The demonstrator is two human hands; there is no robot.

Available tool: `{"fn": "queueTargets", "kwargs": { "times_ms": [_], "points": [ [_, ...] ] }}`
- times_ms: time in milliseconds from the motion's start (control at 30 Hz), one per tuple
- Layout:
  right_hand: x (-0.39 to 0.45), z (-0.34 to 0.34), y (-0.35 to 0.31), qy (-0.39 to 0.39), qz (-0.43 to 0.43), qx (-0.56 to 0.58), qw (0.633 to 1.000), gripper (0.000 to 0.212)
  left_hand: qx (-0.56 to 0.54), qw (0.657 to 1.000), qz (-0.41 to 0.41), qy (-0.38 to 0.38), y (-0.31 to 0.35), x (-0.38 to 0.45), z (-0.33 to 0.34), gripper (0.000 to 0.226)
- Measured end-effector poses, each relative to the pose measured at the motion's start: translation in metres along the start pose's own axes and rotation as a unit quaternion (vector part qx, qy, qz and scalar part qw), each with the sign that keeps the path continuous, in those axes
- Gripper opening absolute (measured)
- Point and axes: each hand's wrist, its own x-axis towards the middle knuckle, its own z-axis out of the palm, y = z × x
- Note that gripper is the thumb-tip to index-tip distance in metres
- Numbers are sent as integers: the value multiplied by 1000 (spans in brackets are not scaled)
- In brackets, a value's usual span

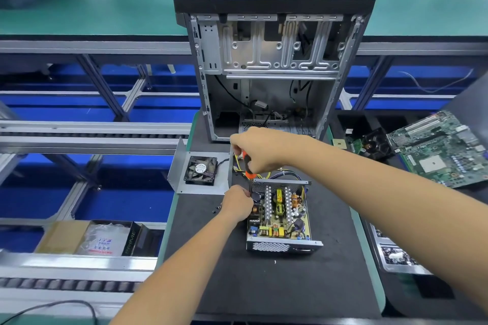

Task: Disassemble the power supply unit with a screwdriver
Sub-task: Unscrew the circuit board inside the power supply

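The power supply unit [282, 216] lies open on the black mat, its circuit board, coils and heatsinks exposed. Its removed metal cover with a black fan [201, 170] lies to the left of it. My right hand [257, 149] grips the orange and black screwdriver [248, 166] from above, with the shaft pointing down at the unit's far left corner. My left hand [237, 203] is curled at that same corner and touches the screwdriver shaft near its tip. Two small black screws [217, 209] lie on the mat just left of my left hand.
An empty computer case [272, 60] stands upright behind the unit. A green motherboard [443, 148] and a black cooler fan [375, 144] lie at the right. Roller conveyor rails run along the left, with a cardboard box [92, 237] below them. A tray of parts [396, 256] sits at right.
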Motion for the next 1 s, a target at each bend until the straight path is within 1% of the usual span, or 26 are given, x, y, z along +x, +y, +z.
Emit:
{"fn": "queueTargets", "kwargs": {
  "times_ms": [33, 100, 167, 233, 267, 300, 367, 400, 467, 500, 600, 633, 700, 733, 767, 833, 867, 933, 1000],
  "points": [
    [-1, -1, 0, -9, -2, 25, 1000, 24, 3, 1000, 0, 1, 0, 0, 0, 14],
    [-2, 1, 0, -19, 0, 50, 999, 23, 4, 1000, 0, 0, 1, 0, 1, 17],
    [-2, 5, 0, -1, 11, 18, 1000, 21, 12, 1000, 5, -3, 2, 0, 0, 19],
    [-2, 8, -2, 22, 45, -45, 998, 35, 23, 1000, 12, -7, 3, -1, -1, 22],
    [-1, 9, -2, 26, 57, -66, 996, 37, 25, 1000, 13, -8, 3, -1, -2, 23],
    [-1, 9, -3, 29, 57, -66, 996, 32, 26, 1000, 13, -10, 4, -2, -2, 21],
    [0, 9, -2, 25, 39, -29, 999, 14, 29, 999, 14, -13, 5, -3, -2, 15],
    [0, 8, -2, 16, 29, -6, 999, 14, 34, 999, 14, -14, 5, -3, -2, 14],
    [-2, 6, -3, -1, 21, 27, 999, 23, 40, 999, 14, -16, 6, -3, -3, 25],
    [-3, 5, -3, -1, 19, 33, 999, 24, 41, 999, 15, -15, 5, -3, -2, 29],
    [-3, 8, -3, 16, 35, 37, 999, 12, 36, 999, 18, -12, 5, -3, -2, 30],
    [-2, 8, -3, 26, 48, 22, 998, 13, 32, 999, 16, -13, 5, -3, -2, 27],
    [-2, 9, -4, 43, 72, -38, 996, 27, 27, 999, 11, -12, 5, -3, -1, 24],
    [-2, 9, -5, 47, 76, -59, 994, 29, 26, 1000, 9, -11, 5, -3, -1, 26],
    [-1, 9, -5, 44, 71, -64, 994, 26, 26, 1000, 9, -10, 5, -3, -1, 29],
    [-1, 8, -5, 28, 45, -29, 998, 11, 29, 999, 9, -9, 5, -3, 0, 32],
    [-2, 7, -4, 21, 28, -7, 999, 10, 32, 999, 8, -9, 5, -4, 0, 33],
    [-3, 3, -3, 10, 11, 32, 999, 20, 33, 999, 8, -12, 5, -2, -1, 32],
    [-4, 4, -2, 12, 7, 52, 999, 23, 26, 1000, 8, -15, 3, -1, 0, 20]
  ]
}}
